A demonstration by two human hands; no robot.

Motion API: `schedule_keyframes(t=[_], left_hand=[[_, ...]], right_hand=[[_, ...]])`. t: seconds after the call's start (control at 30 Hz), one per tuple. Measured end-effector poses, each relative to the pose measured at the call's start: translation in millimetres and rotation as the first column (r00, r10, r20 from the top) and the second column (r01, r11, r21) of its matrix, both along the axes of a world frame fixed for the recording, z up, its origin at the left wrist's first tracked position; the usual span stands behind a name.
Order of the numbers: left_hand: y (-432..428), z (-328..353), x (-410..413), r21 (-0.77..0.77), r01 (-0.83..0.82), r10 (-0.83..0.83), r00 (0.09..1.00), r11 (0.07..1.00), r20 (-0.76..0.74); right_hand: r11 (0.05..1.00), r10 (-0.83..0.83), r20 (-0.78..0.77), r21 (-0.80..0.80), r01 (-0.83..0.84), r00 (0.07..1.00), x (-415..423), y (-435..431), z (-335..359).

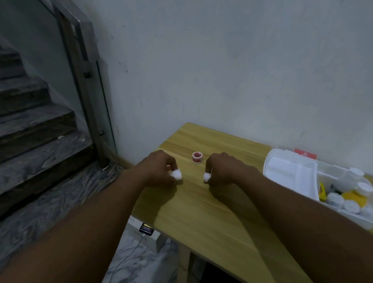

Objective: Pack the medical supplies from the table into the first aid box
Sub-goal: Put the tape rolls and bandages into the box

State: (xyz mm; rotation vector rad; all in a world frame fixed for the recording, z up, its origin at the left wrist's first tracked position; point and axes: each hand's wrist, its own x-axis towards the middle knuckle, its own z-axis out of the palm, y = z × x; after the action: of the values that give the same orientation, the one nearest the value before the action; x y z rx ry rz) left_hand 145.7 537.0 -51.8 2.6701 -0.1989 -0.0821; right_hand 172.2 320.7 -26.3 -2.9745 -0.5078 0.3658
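- Your left hand (159,169) pinches a white cotton ball (176,174) between thumb and fingertips, just above the table (219,213); your right hand (222,171) does the same with a second cotton ball (206,177); both hands are closed narrowly on their tufts.
- Judge these as near weightless, soft and easily squashed; a light fingertip pinch across the middle is enough; squeezing harder would likely only flatten or shed fibres; they may cling to skin when you let go.
- The tape roll (195,156) lies flat on the table between and just beyond your hands, touching neither; it looks stiff and light, with a reddish rim; take it across its outer edge, or hook a finger through the core.
- The first aid box (274,170) stands open well to your right, at the table's far side; its near tray section looks bare, while the deeper part already holds white-capped bottles (343,203) and something yellow.
- Cotton dropped loose could roll or drift; probably best to tuck it into a gap beside the bottles; the tape seems the last loose item.
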Motion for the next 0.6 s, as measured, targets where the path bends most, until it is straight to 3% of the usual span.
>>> schedule_keyframes(t=[0.23, 0.4, 0.6], left_hand=[[-2.3, -2.0, 8.0, -0.016, 0.031, -0.03, 0.999, 0.999, 0.039], [3.6, -7.6, 16.3, -0.04, -0.059, 0.064, 0.99, 0.997, 0.129], [0.7, -8.6, 30.4, -0.05, -0.047, 0.048, 0.999, 0.998, 0.014]], right_hand=[[0.995, -0.021, 0.004, 0.098, 0.02, 1.0, 17.2, 2.3, 15.4], [0.979, -0.006, 0.063, 0.206, -0.007, 0.998, 24.1, 7.4, 15.4], [0.997, 0.067, -0.135, 0.054, -0.06, 0.989, 22.1, 10.0, 8.6]])
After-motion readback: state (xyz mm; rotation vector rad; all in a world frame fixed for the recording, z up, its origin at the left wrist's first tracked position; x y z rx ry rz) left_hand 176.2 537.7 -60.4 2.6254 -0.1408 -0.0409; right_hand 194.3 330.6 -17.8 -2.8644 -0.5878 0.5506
